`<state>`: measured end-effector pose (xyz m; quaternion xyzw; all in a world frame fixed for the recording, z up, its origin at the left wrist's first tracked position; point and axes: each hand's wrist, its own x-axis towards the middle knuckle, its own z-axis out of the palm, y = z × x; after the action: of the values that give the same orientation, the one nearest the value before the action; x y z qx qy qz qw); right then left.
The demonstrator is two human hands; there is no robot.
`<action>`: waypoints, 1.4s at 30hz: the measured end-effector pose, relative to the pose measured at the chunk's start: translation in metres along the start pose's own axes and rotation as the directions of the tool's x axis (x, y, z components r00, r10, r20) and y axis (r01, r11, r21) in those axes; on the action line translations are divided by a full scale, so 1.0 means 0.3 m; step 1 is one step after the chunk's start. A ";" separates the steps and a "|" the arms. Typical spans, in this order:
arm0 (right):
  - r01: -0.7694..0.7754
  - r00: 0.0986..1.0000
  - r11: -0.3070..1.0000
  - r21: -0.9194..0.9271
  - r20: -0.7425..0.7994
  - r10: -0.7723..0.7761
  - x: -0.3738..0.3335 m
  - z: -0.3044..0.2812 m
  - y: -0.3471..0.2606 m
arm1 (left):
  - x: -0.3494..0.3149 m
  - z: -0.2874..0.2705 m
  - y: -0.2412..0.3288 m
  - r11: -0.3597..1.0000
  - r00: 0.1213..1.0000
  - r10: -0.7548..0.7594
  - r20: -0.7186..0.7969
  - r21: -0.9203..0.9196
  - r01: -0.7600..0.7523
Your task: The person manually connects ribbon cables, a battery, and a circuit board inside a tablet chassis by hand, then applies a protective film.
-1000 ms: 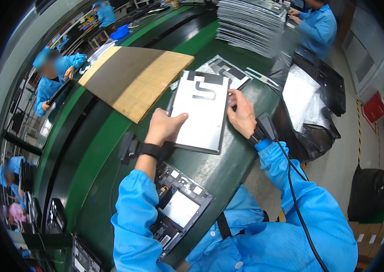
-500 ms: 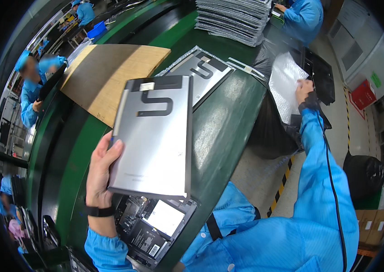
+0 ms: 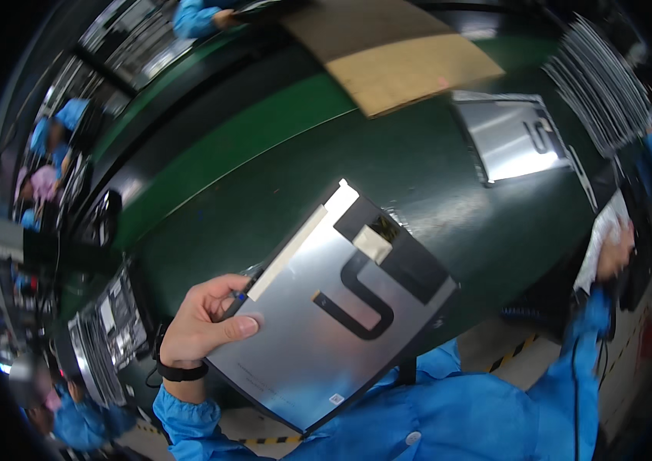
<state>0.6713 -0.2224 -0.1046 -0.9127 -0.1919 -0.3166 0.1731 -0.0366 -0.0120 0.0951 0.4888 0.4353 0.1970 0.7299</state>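
Over the past second the right hand (image 3: pixel 617 250) has left the display panel (image 3: pixel 303 330), so the left hand (image 3: pixel 211 323) alone supports it, tilted above the near edge of the green counter (image 3: pixel 280 192). Its fingers grip the panel's side, thumb on the silver back. The right hand is at a silver wrapping sheet (image 3: pixel 593 250) (too blurred to tell whether its fingers grasp it). A second panel (image 3: pixel 503 138) lies on the counter near a wooden board (image 3: pixel 418 61); striped tape (image 3: pixel 514 353) marks the floor.
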 end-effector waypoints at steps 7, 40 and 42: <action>-0.887 -0.191 0.413 0.205 0.651 -0.735 -0.591 -0.981 -0.739 | 0.095 -0.047 -0.038 0.978 0.910 -0.201 0.362 0.123 0.167; -0.775 -0.539 0.627 -0.079 0.602 -0.589 -0.703 -0.937 -0.807 | 0.054 0.099 -0.183 0.348 0.742 0.389 0.546 0.658 -0.667; -0.772 -0.517 0.635 -0.032 0.612 -0.598 -0.704 -0.938 -0.803 | 0.030 0.079 -0.215 0.199 0.704 0.397 0.588 0.694 -0.692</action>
<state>0.2633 -0.1876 0.0144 -0.4929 -0.1909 0.7951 0.2974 -0.0210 -0.0470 0.0376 0.9367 0.1564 0.1148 0.2915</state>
